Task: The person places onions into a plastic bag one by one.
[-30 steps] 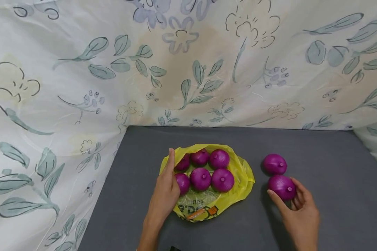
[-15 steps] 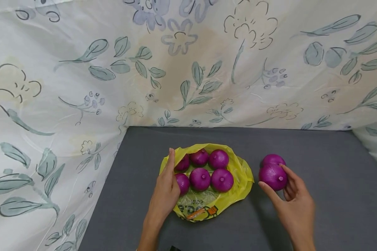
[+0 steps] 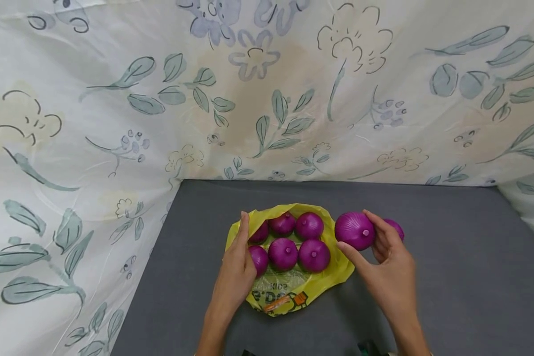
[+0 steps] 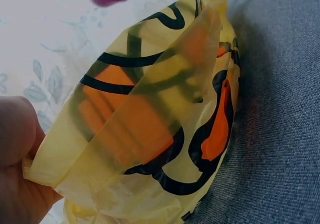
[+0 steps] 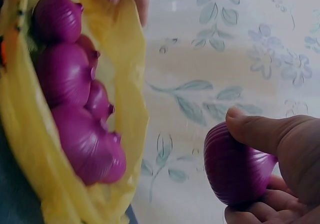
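A yellow plastic bag [image 3: 338,264] lies with its mouth spread, and several purple onions [image 3: 284,253] sit inside it. My left hand [image 3: 235,272] pinches the bag's left rim, with the thumb on one side of the film in the left wrist view. Between the thumb and fingers of my right hand [image 3: 389,269] is another purple onion [image 3: 355,231], held up at the bag's right edge. The right wrist view shows this onion [image 5: 235,166] apart from those in the bag. One more onion [image 3: 395,228] rests behind my right fingers, mostly hidden.
The dark grey cloth tabletop [image 3: 463,267] extends right of the hands. A floral curtain [image 3: 267,99] hangs along the back and left sides. Small dark objects [image 3: 368,347] show at the bottom edge near the wrists.
My right hand has lifted its onion off the table and carried it left, past the other loose onion, to the bag's edge. The left hand and bag have barely moved.
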A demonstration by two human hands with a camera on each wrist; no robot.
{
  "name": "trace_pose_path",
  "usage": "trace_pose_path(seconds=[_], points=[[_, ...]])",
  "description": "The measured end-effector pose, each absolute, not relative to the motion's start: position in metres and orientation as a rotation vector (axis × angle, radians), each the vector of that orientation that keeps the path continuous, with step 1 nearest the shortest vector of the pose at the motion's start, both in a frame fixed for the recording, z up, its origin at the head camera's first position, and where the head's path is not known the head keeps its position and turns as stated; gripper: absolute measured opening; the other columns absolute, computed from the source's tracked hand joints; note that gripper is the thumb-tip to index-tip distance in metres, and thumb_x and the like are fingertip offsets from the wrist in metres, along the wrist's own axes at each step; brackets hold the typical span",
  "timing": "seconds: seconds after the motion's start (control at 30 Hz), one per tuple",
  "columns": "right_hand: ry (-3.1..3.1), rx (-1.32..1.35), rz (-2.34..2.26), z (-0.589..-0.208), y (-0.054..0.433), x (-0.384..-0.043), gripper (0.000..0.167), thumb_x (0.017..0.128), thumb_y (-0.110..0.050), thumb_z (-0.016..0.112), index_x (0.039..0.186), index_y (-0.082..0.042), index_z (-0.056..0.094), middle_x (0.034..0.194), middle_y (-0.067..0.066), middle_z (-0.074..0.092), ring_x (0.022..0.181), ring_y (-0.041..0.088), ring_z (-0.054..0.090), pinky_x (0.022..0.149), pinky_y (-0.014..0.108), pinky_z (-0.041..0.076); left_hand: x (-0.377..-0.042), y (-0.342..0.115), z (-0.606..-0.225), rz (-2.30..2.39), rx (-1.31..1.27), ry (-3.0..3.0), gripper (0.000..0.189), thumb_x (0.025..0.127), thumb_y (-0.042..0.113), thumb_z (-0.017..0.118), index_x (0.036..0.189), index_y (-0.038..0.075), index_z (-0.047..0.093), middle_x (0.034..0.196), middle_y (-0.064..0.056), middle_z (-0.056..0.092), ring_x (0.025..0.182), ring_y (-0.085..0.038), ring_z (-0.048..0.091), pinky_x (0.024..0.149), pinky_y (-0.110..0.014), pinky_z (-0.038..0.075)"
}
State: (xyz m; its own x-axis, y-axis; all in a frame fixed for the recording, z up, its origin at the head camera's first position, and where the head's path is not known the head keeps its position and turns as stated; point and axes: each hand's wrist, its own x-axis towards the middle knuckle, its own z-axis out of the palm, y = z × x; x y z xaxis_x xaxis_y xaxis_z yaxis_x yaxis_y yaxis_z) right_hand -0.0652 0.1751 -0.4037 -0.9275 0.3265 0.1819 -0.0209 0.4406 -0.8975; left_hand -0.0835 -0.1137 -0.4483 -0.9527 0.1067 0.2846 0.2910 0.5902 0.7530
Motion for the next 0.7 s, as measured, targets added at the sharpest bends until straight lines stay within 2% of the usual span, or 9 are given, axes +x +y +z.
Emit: trace_pose_path(seconds=[0.17,0.33,0.53,0.6,0.7], points=[[-2.361,-0.115,1.534,-0.398,0.165,-0.075,0.082,0.082,-0.03,0.094,0.153,-0.036,0.055,0.148,-0.011,0.062,0.135,0.01,0.06,0.102,0.019,0.046,-0.083,-0.112,-0.449,-1.29,-0.344,-2.608,0.08,0.106,-0.008,0.041,0.171,0.027,0.011,0.175,0.01,0.019,0.15,-0.015,0.04,0.087,-0.037,0.047],[-2.399,-0.002,1.568,-0.391,0.154,-0.082,0.081,0.082,-0.034,0.093,0.153,-0.036,0.054,0.147,-0.01,0.063,0.135,0.009,0.06,0.106,0.025,0.047,-0.084,-0.112,-0.45,-1.309,-0.346,-2.604,0.08,0.106,-0.009,0.042,0.171,0.026,0.011,0.175,0.009,0.017,0.156,-0.012,0.028,0.097,-0.04,0.048],[-2.483,0.183,1.592,-0.382,0.142,-0.089,0.082,0.081,-0.041,0.093,0.152,-0.031,0.054,0.146,-0.007,0.064,0.135,0.01,0.06,0.107,0.034,0.047,-0.085,-0.113,-0.45,-1.315,-0.349,-2.593,0.081,0.106,-0.01,0.044,0.171,0.024,0.012,0.175,0.008,0.018,0.158,-0.013,0.025,0.111,-0.045,0.045],[-2.511,0.25,1.583,-0.379,0.139,-0.091,0.083,0.08,-0.041,0.093,0.152,-0.028,0.054,0.145,-0.006,0.065,0.135,0.011,0.06,0.106,0.034,0.048,-0.085,-0.113,-0.45,-1.318,-0.349,-2.592,0.082,0.105,-0.01,0.045,0.171,0.025,0.012,0.175,0.008,0.018,0.158,-0.013,0.026,0.109,-0.044,0.046],[-2.531,0.338,1.6,-0.377,0.134,-0.093,0.085,0.079,-0.039,0.095,0.152,-0.024,0.054,0.145,-0.006,0.065,0.134,0.012,0.061,0.104,0.033,0.051,-0.085,-0.113,-0.45,-1.317,-0.345,-2.598,0.082,0.105,-0.01,0.044,0.171,0.025,0.011,0.175,0.008,0.018,0.156,-0.013,0.029,0.097,-0.041,0.048]])
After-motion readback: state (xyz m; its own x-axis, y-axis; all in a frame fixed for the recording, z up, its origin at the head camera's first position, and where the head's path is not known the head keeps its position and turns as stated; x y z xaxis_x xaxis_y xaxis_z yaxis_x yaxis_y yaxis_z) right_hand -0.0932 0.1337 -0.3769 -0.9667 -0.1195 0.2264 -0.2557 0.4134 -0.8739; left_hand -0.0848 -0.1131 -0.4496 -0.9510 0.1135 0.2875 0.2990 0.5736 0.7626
